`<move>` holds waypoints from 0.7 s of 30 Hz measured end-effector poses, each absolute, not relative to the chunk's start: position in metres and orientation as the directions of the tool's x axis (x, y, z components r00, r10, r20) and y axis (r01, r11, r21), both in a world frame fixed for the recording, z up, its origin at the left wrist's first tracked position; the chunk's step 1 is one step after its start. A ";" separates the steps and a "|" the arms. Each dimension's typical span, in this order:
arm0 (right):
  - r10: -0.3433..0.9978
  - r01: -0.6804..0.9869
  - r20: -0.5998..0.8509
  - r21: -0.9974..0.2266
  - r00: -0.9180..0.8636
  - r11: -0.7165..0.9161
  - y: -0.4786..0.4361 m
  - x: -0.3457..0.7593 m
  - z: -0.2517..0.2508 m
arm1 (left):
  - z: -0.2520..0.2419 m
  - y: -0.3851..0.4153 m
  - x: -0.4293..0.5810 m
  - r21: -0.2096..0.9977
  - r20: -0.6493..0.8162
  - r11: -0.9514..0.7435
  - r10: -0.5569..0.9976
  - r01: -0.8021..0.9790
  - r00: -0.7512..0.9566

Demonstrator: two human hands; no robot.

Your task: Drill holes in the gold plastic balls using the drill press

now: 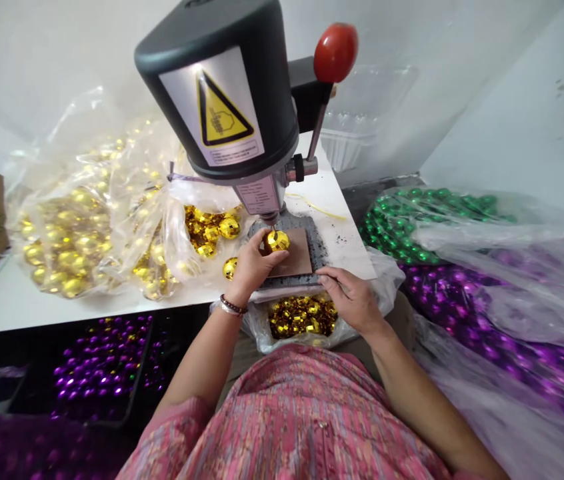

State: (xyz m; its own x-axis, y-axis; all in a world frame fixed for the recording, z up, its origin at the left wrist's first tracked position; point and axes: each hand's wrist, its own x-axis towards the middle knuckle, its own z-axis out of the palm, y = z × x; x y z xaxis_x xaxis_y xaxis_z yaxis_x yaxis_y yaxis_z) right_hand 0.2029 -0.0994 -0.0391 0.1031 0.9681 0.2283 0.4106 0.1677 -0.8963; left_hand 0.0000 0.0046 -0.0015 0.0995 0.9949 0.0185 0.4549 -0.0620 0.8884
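Observation:
My left hand [252, 268] grips a shiny gold faceted ball [279, 241] between thumb and fingers. The ball rests on a brown board [298, 256], right below the chuck of a dark drill press [275, 87]. Whether the bit touches the ball cannot be made out. Fingers pinched together, my right hand [351, 299] is at the front right corner of the press's grey base [318, 241]; what it pinches, if anything, is too small to name. Beside my left wrist lies another gold ball [230, 268]. Below the table edge, an open plastic bag holds gold balls [302, 317].
Clear bags of gold balls [69, 247] cover the table's left side. A red-knobbed lever [336, 53] sticks out at the press's right. Bags of green balls [412, 217] and purple balls [457, 300] lie to the right. A black crate [135, 387] with purple balls is lower left.

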 end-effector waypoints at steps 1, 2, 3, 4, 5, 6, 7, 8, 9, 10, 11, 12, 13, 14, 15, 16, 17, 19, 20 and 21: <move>0.969 0.409 0.222 -0.898 0.108 0.160 -0.100 0.204 -0.040 | 0.000 0.004 0.001 0.877 0.016 -0.072 0.993 0.476 0.121; 0.970 0.408 0.216 -0.900 0.113 0.153 -0.100 0.205 -0.042 | 0.001 0.003 0.003 0.868 0.014 -0.081 0.990 0.490 0.139; 0.970 0.407 0.211 -0.902 0.117 0.147 -0.101 0.206 -0.043 | 0.003 0.002 0.004 0.863 0.014 -0.089 0.988 0.498 0.153; 0.971 0.406 0.208 -0.903 0.121 0.143 -0.101 0.206 -0.043 | 0.003 0.002 0.005 0.860 0.014 -0.094 0.987 0.501 0.162; 0.971 0.406 0.206 -0.903 0.123 0.141 -0.101 0.207 -0.044 | 0.004 0.001 0.005 0.861 0.010 -0.093 0.986 0.500 0.167; 0.971 0.406 0.206 -0.903 0.125 0.139 -0.101 0.207 -0.044 | 0.004 0.001 0.005 0.865 0.001 -0.086 0.985 0.494 0.170; 0.970 0.405 0.207 -0.904 0.127 0.140 -0.100 0.208 -0.043 | 0.004 0.000 0.005 0.873 -0.011 -0.075 0.985 0.483 0.174; 0.970 0.405 0.209 -0.904 0.128 0.141 -0.100 0.209 -0.042 | 0.003 0.000 0.005 0.880 -0.022 -0.066 0.984 0.470 0.179; 0.968 0.403 0.212 -0.904 0.131 0.143 -0.099 0.211 -0.040 | 0.003 0.000 0.005 0.887 -0.026 -0.061 0.983 0.457 0.182; 0.967 0.401 0.217 -0.904 0.135 0.147 -0.098 0.213 -0.037 | 0.002 0.000 0.005 0.892 -0.023 -0.063 0.983 0.447 0.184; 0.964 0.399 0.223 -0.905 0.143 0.151 -0.097 0.216 -0.034 | 0.001 0.000 0.005 0.894 -0.015 -0.069 0.983 0.443 0.182; 0.961 0.395 0.232 -0.905 0.152 0.156 -0.096 0.220 -0.030 | 0.000 0.000 0.004 0.893 -0.003 -0.078 0.984 0.443 0.178; 0.956 0.390 0.242 -0.906 0.164 0.163 -0.094 0.224 -0.025 | -0.001 -0.001 0.004 0.891 0.009 -0.087 0.985 0.446 0.173; 0.949 0.384 0.257 -0.907 0.181 0.172 -0.091 0.229 -0.019 | -0.001 -0.001 0.004 0.888 0.021 -0.096 0.986 0.450 0.167; 0.940 0.378 0.275 -0.907 0.202 0.184 -0.088 0.235 -0.011 | -0.002 -0.001 0.004 0.886 0.031 -0.103 0.986 0.453 0.163; 0.927 0.373 0.298 -0.906 0.230 0.199 -0.083 0.242 -0.001 | -0.003 -0.001 0.004 0.885 0.038 -0.107 0.986 0.453 0.159; 0.909 0.372 0.325 -0.903 0.262 0.216 -0.078 0.248 0.010 | -0.003 -0.002 0.004 0.885 0.045 -0.113 0.986 0.451 0.159; 0.836 0.361 0.407 -0.891 0.366 0.276 -0.064 0.259 0.039 | -0.004 -0.002 0.003 0.881 0.053 -0.130 0.982 0.454 0.179; 0.782 0.344 0.452 -0.882 0.429 0.321 -0.056 0.263 0.056 | -0.004 -0.002 0.003 0.875 0.052 -0.140 0.979 0.463 0.198; 0.710 0.316 0.496 -0.868 0.500 0.384 -0.048 0.265 0.075 | -0.004 -0.002 0.003 0.866 0.050 -0.151 0.975 0.477 0.216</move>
State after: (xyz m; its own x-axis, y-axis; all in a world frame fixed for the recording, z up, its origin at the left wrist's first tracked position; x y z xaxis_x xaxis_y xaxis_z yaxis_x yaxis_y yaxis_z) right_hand 0.2648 -0.0478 0.0745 0.5002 0.7096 0.4963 0.3164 0.3838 -0.8675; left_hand 0.0025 -0.0023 -0.0043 0.2164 0.9750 0.0503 0.4773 -0.1506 0.8657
